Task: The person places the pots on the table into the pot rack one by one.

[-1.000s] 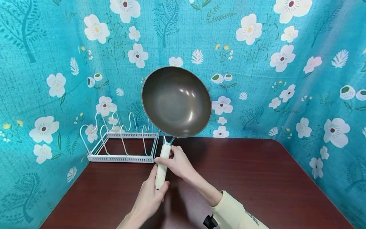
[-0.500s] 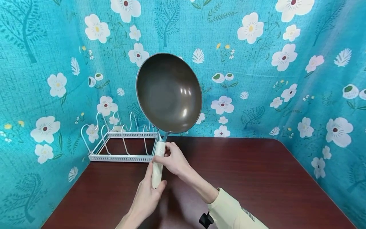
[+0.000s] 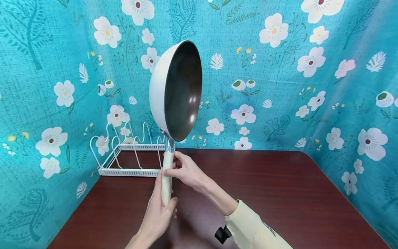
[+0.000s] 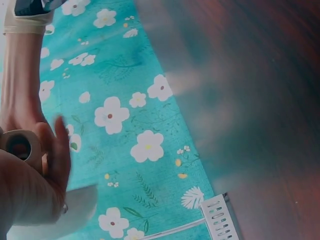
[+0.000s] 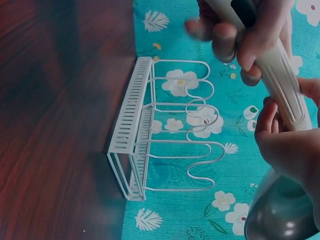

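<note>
A deep frying pan (image 3: 183, 93), dark inside and white outside, is held up over the table by both hands. Its bowl stands nearly on edge above the cream handle (image 3: 167, 180), the dark inside turned to the right. My left hand (image 3: 157, 214) grips the lower end of the handle. Higher up, close below the metal neck, my right hand (image 3: 188, 173) pinches the handle between thumb and fingers. In the right wrist view both hands show on the handle (image 5: 282, 87), with part of the pan (image 5: 280, 212) at the lower right.
A white wire rack (image 3: 130, 172) with upright loops stands at the table's back left, just behind and left of the handle. The dark red wooden table (image 3: 264, 193) stretches to the right. A blue flowered curtain (image 3: 230, 62) closes off the back and sides.
The pan has risen, moved left and turned about its handle, so its white outside now shows and the inside looks narrower. Both hands have shifted slightly left, still gripping the handle.
</note>
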`<state>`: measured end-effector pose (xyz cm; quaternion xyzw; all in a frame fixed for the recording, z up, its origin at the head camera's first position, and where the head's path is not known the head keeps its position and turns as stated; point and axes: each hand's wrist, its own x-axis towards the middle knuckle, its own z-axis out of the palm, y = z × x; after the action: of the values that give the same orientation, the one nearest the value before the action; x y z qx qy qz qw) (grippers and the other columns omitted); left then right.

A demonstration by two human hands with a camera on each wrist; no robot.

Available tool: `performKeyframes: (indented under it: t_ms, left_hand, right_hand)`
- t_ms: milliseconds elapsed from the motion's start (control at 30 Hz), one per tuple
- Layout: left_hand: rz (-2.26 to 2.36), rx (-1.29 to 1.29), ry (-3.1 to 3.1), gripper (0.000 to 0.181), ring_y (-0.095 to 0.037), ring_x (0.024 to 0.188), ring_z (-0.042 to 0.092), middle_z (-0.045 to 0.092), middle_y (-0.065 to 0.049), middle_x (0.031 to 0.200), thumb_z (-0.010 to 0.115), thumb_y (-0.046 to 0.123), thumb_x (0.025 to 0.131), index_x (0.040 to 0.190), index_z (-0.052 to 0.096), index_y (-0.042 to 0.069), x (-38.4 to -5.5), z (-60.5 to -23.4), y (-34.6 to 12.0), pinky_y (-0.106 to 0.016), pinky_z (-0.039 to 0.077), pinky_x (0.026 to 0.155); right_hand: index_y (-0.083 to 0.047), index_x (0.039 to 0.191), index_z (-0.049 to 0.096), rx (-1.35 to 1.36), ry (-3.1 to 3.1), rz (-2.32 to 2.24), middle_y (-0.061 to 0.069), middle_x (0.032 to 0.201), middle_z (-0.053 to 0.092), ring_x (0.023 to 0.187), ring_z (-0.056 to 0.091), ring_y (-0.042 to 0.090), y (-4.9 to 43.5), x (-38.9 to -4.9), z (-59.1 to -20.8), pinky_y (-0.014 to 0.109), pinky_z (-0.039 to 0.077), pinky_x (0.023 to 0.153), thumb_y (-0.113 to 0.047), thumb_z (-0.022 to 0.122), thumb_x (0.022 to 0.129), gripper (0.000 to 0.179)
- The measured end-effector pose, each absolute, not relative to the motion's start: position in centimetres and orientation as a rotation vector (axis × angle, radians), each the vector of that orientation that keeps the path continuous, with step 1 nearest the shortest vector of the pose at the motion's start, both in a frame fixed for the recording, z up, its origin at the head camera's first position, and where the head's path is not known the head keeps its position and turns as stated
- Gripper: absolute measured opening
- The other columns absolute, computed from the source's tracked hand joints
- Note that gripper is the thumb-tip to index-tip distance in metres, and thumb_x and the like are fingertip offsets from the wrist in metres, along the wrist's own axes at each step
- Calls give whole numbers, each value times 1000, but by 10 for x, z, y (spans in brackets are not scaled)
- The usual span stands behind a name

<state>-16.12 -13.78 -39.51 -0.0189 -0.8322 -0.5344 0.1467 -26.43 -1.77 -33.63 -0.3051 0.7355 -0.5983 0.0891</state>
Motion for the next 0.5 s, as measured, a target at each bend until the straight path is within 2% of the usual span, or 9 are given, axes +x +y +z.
performKeyframes:
  t_ms: [67, 167, 333, 500]
  left_hand:
    - [-1585, -84, -2347, 96, -17, 82, 59, 53, -12, 113, 60, -5, 87, 158, 11, 38, -161, -395, -138, -27, 52, 66]
    - [-1464, -83, -2318, 98, -17, 98, 53, 56, -8, 116, 61, -8, 84, 158, 13, 35, -160, -396, -138, -25, 46, 77]
    - [-1384, -1, -2271, 99, -18, 102, 55, 55, -9, 127, 59, -10, 83, 160, 12, 31, -155, -397, -140, -26, 46, 84]
    - [-1347, 53, -2201, 98, -16, 105, 55, 51, -9, 140, 58, -12, 83, 160, 13, 28, -155, -396, -145, -15, 41, 87]
  right_hand:
    - [-6, 117, 57, -936, 2161, -1771, 1, 89, 56, 79, 55, 13, -19, -265, -335, 22, 46, 71, -17, 74, 85, 38]
    - [-6, 117, 57, -983, 2118, -1763, 1, 87, 56, 78, 55, 12, -22, -266, -334, 21, 46, 70, -14, 73, 86, 36]
    - [-8, 115, 59, -1061, 2053, -1725, 0, 85, 60, 77, 57, 8, -31, -266, -329, 19, 47, 69, -13, 72, 87, 32]
    - [-6, 111, 61, -1129, 2040, -1713, 1, 89, 64, 79, 61, 6, -43, -262, -321, 17, 50, 71, -11, 72, 88, 26]
